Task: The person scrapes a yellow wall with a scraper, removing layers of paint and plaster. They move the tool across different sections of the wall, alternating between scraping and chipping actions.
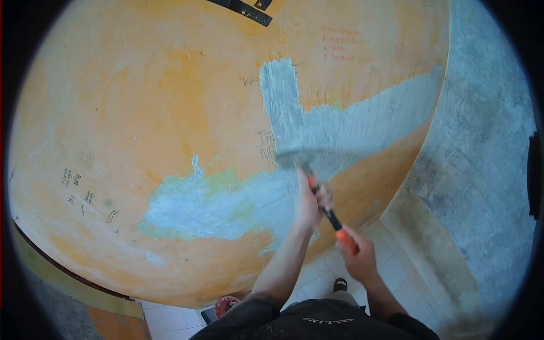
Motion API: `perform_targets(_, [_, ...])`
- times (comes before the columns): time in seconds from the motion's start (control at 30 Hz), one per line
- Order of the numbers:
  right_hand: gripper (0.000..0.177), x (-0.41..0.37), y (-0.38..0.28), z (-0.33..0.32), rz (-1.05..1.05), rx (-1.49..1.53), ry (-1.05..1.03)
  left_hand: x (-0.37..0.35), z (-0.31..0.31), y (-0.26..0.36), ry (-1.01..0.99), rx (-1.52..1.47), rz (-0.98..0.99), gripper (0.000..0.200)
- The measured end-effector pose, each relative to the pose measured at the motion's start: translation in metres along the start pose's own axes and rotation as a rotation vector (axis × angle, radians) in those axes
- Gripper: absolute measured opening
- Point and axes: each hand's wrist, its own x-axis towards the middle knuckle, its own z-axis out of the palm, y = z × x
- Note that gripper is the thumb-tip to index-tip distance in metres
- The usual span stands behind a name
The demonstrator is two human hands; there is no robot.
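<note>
A scraper-like tool point(334, 220) with a black and orange handle slants across the lower middle. My left hand point(310, 201) is wrapped round the upper part of its handle, near the head. Lower down, my right hand point(360, 255) grips the orange end. The tool's wide head, blurred by motion, lies against the orange wall point(141, 113). Around the head is a grey-blue patch point(362, 130) with a vertical strip rising above it. Another pale blue patch point(209, 209) spreads to the left of my hands.
Handwriting marks the wall at several spots. A black strip point(243, 11) is at the top. On the right stands a grey-blue wall point(481, 130). Below are white floor tiles point(170, 318), a reddish bucket point(226, 306) and a foot in a dark sandal point(340, 284).
</note>
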Motion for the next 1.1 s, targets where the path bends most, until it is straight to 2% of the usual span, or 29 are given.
perform_targets(0.07, [0.042,-0.023,0.038,0.011,-0.012,-0.035,-0.028,-0.011,-0.032,-0.027,0.114,0.111,-0.06,0.051])
perform_targets(0.13, [0.049,-0.039,0.062,0.013,0.307,0.277,-0.213,-0.026,-0.037,-0.038,0.106,0.148,-0.059,0.052])
perform_targets(0.17, [0.049,-0.041,0.065,0.012,0.31,0.28,-0.223,-0.031,-0.036,-0.04,0.092,0.183,-0.064,0.052])
perform_targets(0.23, [0.05,-0.044,0.069,0.008,0.437,0.579,-0.338,-0.037,-0.03,-0.037,0.091,0.158,-0.093,0.05])
perform_targets(0.3, [0.049,-0.038,0.07,0.004,0.402,0.656,-0.417,-0.035,-0.019,-0.029,-0.051,0.099,-0.093,0.047])
perform_targets(0.4, [0.048,-0.019,0.072,0.0,0.321,0.789,-0.542,-0.015,-0.017,-0.025,-0.114,0.104,-0.069,0.044])
perform_targets(0.57, [0.05,0.019,0.074,-0.014,0.286,0.923,-0.652,0.004,0.024,-0.01,-0.126,0.208,0.01,0.038])
perform_targets(0.6, [0.049,0.029,0.075,-0.017,0.3,1.037,-0.684,0.011,0.031,-0.007,-0.135,0.258,0.033,0.036])
perform_targets(0.67, [0.049,0.049,0.075,-0.022,0.297,1.175,-0.742,0.026,0.043,-0.003,-0.107,0.317,0.082,0.034])
perform_targets(0.83, [0.051,0.094,0.076,-0.031,0.299,1.198,-0.795,0.053,0.067,0.004,-0.007,0.431,0.189,0.032])
perform_targets(0.9, [0.053,0.111,0.075,-0.034,0.239,1.166,-0.831,0.06,0.077,0.011,-0.015,0.473,0.239,0.032])
perform_targets(1.1, [0.053,0.145,0.046,-0.038,0.196,1.13,-0.887,0.074,0.101,0.029,0.072,0.552,0.377,0.032])
